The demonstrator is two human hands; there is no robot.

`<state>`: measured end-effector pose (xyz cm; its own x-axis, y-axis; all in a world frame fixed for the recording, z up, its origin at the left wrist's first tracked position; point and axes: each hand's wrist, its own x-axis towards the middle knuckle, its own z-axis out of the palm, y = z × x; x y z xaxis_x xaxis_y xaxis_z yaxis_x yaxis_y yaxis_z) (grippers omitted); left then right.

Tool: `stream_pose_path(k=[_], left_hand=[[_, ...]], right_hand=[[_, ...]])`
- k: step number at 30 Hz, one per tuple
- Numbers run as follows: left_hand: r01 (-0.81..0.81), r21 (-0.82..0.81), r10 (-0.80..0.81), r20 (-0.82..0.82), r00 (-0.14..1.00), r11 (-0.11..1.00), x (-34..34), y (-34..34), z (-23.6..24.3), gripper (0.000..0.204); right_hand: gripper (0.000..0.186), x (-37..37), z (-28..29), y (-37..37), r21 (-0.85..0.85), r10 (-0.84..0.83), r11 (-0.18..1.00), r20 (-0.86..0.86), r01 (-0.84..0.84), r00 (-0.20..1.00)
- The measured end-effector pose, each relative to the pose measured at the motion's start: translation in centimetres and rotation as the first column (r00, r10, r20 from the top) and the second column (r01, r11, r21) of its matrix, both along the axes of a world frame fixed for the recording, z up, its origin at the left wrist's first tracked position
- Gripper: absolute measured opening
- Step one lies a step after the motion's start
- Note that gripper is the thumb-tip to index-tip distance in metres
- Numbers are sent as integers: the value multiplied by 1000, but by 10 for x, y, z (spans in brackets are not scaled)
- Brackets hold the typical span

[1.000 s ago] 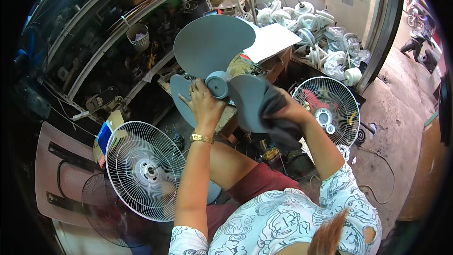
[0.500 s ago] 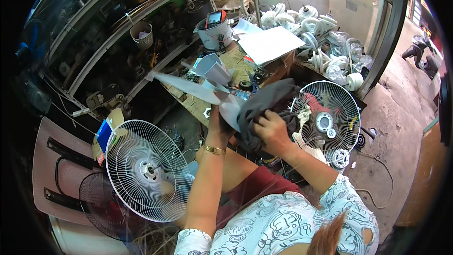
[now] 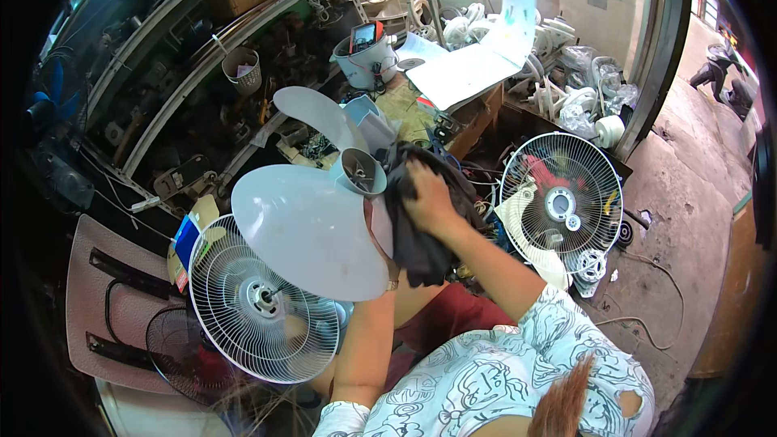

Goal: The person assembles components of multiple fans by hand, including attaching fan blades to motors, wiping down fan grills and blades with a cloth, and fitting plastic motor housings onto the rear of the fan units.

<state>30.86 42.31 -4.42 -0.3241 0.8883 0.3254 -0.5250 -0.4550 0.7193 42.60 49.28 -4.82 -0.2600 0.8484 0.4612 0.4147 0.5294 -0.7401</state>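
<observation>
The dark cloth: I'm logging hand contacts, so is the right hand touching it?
Touching. The head view shows the right hand lying on the dark cloth, its folds bunched against the hand.

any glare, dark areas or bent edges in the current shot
Head view: soft sheen on the pale grey fan blade; metal shelves at left sit in deep shadow; concrete ground at right is brighter; the dark upright post looks bowed by the fisheye.

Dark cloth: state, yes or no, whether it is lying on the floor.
No, the right hand holds the dark cloth up beside the fan hub.
</observation>
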Motion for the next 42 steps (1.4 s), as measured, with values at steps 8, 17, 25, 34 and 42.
stream_pose_path(k=[8,17,25,34,42], left_hand=[[434,74,-438,53,897,898,12,-12,17,75],[447,122,-464,239,853,886,-12,-32,31,84],[229,7,-229,-24,973,973,-41,11,23,89],[139,-44,-145,-355,923,989,31,78,64,104],[139,12,-114,-503,857,990,37,80,65,83]], right_hand=[[44,57,-75,91,183,174,972,-136,-148,975],[32,85,-71,106,-396,-354,903,-470,165,808],[57,136,14,34,-297,-201,602,-955,-741,220],[42,82,54,14,-591,241,564,-550,-576,800],[38,102,9,-15,-642,229,587,-452,-493,862]])
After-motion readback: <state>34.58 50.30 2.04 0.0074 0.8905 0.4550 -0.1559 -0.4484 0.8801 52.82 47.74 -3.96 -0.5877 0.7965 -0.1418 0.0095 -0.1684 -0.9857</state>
